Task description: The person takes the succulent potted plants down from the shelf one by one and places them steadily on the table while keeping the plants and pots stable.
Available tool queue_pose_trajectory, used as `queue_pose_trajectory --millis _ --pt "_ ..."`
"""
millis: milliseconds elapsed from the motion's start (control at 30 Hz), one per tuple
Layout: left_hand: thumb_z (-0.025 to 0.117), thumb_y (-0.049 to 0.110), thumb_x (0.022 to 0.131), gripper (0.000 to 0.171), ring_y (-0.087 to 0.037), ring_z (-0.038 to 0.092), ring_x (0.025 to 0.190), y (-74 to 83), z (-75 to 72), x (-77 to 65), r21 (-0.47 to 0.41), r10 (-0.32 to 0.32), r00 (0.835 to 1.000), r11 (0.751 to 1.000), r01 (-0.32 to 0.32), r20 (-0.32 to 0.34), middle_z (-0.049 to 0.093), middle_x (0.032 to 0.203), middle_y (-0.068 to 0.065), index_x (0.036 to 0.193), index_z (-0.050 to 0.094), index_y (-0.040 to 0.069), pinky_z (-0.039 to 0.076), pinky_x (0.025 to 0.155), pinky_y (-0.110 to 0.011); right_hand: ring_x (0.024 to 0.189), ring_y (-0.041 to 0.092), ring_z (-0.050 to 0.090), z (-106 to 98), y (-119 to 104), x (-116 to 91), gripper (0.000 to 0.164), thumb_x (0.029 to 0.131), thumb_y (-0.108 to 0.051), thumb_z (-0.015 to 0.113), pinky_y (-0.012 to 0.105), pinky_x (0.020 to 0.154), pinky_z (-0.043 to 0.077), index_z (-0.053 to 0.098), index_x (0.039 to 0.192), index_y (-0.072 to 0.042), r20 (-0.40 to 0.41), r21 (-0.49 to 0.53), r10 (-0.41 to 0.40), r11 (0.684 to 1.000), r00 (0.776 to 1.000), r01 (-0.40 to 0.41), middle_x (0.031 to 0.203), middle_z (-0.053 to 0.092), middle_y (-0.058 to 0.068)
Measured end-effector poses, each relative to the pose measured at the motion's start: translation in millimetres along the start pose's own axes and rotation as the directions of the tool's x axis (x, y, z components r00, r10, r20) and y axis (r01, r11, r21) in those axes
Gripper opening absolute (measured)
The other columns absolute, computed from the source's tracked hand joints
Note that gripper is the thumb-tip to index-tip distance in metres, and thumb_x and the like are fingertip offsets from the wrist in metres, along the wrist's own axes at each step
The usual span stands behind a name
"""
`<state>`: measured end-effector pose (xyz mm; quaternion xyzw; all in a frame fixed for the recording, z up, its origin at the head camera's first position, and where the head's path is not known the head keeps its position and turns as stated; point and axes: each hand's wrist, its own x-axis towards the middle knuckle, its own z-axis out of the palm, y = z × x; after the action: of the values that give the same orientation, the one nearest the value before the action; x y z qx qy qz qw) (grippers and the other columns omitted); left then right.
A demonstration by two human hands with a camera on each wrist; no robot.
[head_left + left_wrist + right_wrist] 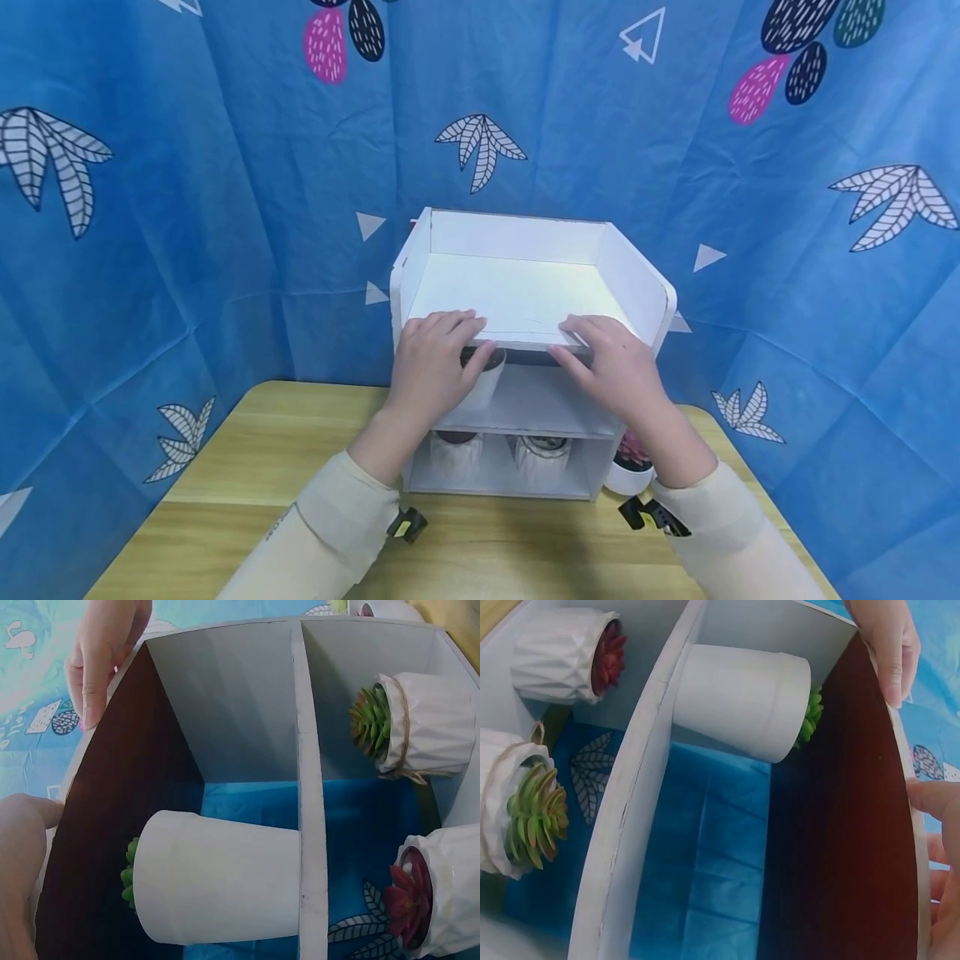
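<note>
A small white shelf [513, 292] stands on the wooden table, its top board bordered by low back and side walls. My left hand [431, 367] grips the board's front edge left of the middle, fingers on top and thumb at the front. Likewise my right hand [618, 362] holds that edge farther right. Under the board, whose underside [832, 825] is dark brown, a tall white pot [217, 877] with a green plant stands on the middle level. The bottom level holds a twine-tied white pot [435, 724] with a green succulent and a faceted white pot [555, 656] with a red one.
A white bowl-shaped pot [628, 477] with a pink plant stands on the table beside the shelf's right side, partly behind my right forearm. The light wood table [300, 450] extends around the shelf. A patterned blue cloth [315, 208] hangs behind and at both sides.
</note>
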<state>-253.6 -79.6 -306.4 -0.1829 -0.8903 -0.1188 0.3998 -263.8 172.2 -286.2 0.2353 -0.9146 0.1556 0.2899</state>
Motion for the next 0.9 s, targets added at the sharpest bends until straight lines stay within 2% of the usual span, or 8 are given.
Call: queue_pose_trajectory --millis 600,900 --pt "0.062 0.043 0.098 0.038 -0.024 0.057 0.124 -1.0 -2.8 2.2 -0.009 0.001 0.999 1.0 -0.001 0.044 0.065 0.132 -0.002 0.127 0.069 0.019 0.045 0.095 -0.045 0.127 0.033 0.055 2.1 -0.8 0.4 0.048 0.093 -0.045 0.069 0.057 0.1 0.047 0.066 0.128 -0.012 -0.009 -0.023 -0.006 1.0 1.0 0.006 0.133 0.063 0.013" --pt "0.063 0.041 0.097 0.037 -0.025 0.057 0.125 -1.0 -5.6 2.9 -0.049 0.0 0.999 0.999 0.002 0.043 0.065 0.132 -0.004 0.126 0.069 0.018 0.045 0.098 -0.046 0.127 0.034 0.056 2.0 -0.2 0.0 0.049 0.093 -0.044 0.069 0.057 0.099 0.048 0.066 0.129 -0.012 -0.014 -0.028 -0.009 1.0 1.0 0.008 0.133 0.064 0.014"
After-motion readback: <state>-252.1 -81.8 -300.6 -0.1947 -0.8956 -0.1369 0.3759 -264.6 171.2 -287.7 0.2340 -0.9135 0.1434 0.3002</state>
